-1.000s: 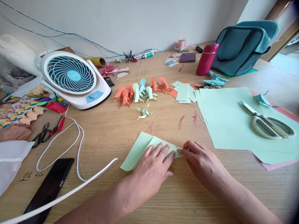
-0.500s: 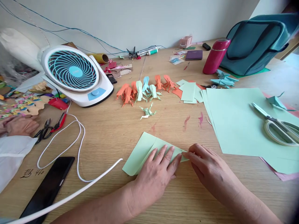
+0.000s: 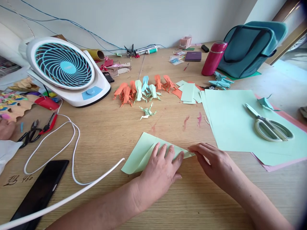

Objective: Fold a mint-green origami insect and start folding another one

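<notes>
The folded paper (image 3: 137,151) is showing a pale green colour. The fan (image 3: 68,67) is showing white and light blue, while the bottle (image 3: 213,60) is showing deep pink.

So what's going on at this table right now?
Someone's left hand lies across a partly folded green paper, while the right hand has its fingertips at the pointed corner. Beyond them, small folded paper figures in orange, green and blue stand together. Scissors rest on larger green sheets to the right.

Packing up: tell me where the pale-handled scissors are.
In the head view, the scissors lie at right on the large green sheets, near a blue paper figure.
</notes>
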`<act>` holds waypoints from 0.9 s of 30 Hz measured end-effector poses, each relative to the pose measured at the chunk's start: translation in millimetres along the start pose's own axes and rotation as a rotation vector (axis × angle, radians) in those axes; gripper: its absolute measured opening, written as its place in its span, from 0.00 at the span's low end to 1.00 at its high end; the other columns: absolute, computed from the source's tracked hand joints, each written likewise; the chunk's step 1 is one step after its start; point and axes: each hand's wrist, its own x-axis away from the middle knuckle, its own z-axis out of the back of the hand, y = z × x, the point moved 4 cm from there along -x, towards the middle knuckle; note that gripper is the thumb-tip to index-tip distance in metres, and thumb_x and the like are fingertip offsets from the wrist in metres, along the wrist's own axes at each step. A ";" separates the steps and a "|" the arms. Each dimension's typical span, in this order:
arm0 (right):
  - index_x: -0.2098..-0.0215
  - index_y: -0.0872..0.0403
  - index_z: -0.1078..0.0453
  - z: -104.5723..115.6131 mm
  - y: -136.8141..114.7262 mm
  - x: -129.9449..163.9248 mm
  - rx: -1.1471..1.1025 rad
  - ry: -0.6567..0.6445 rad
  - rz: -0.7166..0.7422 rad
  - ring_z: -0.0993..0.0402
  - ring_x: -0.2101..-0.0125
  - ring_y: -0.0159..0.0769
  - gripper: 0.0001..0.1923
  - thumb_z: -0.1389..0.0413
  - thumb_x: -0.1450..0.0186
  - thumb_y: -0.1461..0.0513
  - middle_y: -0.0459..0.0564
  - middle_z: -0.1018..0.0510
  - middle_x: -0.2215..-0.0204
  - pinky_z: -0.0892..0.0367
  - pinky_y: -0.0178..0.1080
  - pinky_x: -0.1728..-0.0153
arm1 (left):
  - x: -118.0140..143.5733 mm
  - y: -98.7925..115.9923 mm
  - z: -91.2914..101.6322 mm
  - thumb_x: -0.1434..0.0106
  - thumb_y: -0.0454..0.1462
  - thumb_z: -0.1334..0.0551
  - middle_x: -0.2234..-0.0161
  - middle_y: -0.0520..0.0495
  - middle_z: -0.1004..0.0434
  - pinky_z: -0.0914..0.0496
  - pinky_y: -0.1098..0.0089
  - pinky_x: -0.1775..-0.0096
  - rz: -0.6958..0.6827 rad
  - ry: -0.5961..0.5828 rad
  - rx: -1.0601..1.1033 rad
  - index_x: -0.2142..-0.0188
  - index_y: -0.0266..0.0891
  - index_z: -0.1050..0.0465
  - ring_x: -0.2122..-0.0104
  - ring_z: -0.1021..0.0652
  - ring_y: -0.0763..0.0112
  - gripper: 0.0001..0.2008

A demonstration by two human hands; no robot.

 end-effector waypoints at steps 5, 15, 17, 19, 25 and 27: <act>0.57 0.50 0.28 15.3 10.2 15.1 0.025 0.105 -0.083 0.23 0.63 0.39 0.10 0.52 0.29 0.63 0.50 0.19 0.62 0.30 0.40 0.62 | -4.2 4.5 0.6 0.41 0.56 0.36 0.43 0.33 0.31 0.40 0.44 0.42 0.013 -0.003 -0.014 0.39 0.40 0.37 0.45 0.30 0.44 0.36; 0.47 0.56 0.28 -4.3 -21.3 30.0 0.207 0.044 0.263 0.28 0.62 0.41 0.17 0.52 0.30 0.70 0.58 0.23 0.52 0.32 0.43 0.61 | -0.2 6.9 -6.6 0.38 0.57 0.41 0.42 0.34 0.33 0.41 0.47 0.41 0.016 0.033 -0.069 0.36 0.41 0.40 0.43 0.32 0.45 0.36; 0.48 0.58 0.28 -8.3 -21.8 31.6 0.260 0.020 0.296 0.29 0.63 0.41 0.16 0.52 0.30 0.70 0.60 0.23 0.52 0.33 0.44 0.62 | -0.6 7.0 -6.6 0.38 0.57 0.40 0.42 0.34 0.33 0.41 0.47 0.41 0.019 0.031 -0.076 0.36 0.42 0.40 0.42 0.32 0.45 0.36; 0.49 0.59 0.28 -10.2 -19.1 34.5 0.299 0.003 0.298 0.30 0.63 0.42 0.16 0.52 0.30 0.69 0.61 0.23 0.51 0.33 0.44 0.63 | -0.7 7.0 -6.0 0.38 0.57 0.40 0.42 0.34 0.33 0.42 0.47 0.41 0.019 0.025 -0.085 0.35 0.44 0.40 0.42 0.32 0.45 0.37; 0.51 0.59 0.27 -6.6 -12.5 44.1 0.374 0.056 0.259 0.31 0.64 0.42 0.14 0.52 0.29 0.68 0.58 0.22 0.53 0.35 0.44 0.64 | -0.3 7.5 -2.6 0.38 0.56 0.39 0.42 0.33 0.32 0.43 0.46 0.41 0.005 0.012 -0.094 0.35 0.44 0.40 0.43 0.30 0.44 0.36; 0.53 0.59 0.27 -4.3 -13.9 44.5 0.378 0.082 0.240 0.31 0.65 0.41 0.13 0.52 0.29 0.68 0.58 0.21 0.55 0.36 0.43 0.65 | -0.6 7.7 -2.3 0.38 0.56 0.39 0.42 0.33 0.32 0.43 0.46 0.41 0.004 0.012 -0.100 0.35 0.44 0.39 0.43 0.30 0.44 0.36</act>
